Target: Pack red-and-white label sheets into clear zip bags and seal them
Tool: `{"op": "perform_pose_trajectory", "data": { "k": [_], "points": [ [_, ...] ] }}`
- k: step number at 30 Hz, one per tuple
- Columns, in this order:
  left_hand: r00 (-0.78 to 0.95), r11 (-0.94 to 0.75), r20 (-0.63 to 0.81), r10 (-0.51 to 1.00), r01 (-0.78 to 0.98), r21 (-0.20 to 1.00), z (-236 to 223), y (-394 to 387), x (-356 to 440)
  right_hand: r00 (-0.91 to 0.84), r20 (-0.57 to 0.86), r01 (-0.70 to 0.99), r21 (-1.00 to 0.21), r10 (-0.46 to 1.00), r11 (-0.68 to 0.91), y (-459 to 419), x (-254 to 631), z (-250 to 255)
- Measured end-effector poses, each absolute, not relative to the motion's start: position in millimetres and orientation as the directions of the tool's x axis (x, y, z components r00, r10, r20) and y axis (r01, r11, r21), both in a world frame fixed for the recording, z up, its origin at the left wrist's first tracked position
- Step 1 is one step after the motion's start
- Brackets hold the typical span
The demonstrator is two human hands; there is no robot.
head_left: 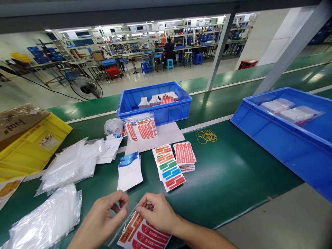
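1. A clear bag (121,231) with orange and red labels (150,237) inside is seen at the worktop's (223,186) near edge, cut off by the frame at 6 o'clock.
2. The bag's upper end is pinched by the right hand (159,212), whose thumb and forefinger are closed on the film; the labels are partly covered by that hand.
3. The left hand (106,216) is held just beside the bag's open-looking edge, its fingers curled into a ring; whether the tips meet, or whether film is caught between them, cannot be told.
4. From the right fingers the bag is spread towards 6 and 7 o'clock; from the left fingers, towards 4 and 5. The right hand is judged nearer.
5. The bag's side edge is slanted from 1 to 7 o'clock; its full long axis is hidden.
6. White cards (129,174) are placed at 12 o'clock from the left hand, coloured sheets (169,169) at 12 to 1 from the right.
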State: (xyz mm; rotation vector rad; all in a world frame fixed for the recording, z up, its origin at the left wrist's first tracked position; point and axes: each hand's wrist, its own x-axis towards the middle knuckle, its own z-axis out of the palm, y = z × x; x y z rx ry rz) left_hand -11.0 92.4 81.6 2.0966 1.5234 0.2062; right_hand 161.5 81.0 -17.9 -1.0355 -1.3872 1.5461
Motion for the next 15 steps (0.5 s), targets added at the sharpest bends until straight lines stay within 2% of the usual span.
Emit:
{"op": "perform_pose_trajectory", "data": {
  "k": [3,8,11,15],
  "points": [
    [0.305,-0.211,-0.108,0.946,0.833,0.511,81,91,-19,-0.344,-0.068,-0.078,-0.992,0.936,-0.101,82,161,-18],
    [0.389,-0.17,-0.33,0.86,0.828,0.535,77,83,-17,-0.286,-0.081,-0.179,-0.974,0.955,-0.136,85,162,-14],
    [0.382,-0.12,-0.354,0.854,0.805,0.581,78,79,-15,-0.315,-0.059,-0.24,-0.961,0.947,-0.14,87,164,-12],
    [0.389,-0.135,-0.354,0.85,0.811,0.569,82,77,-12,-0.341,0.022,-0.23,-0.971,0.94,-0.06,87,167,-12]
  ]
}}
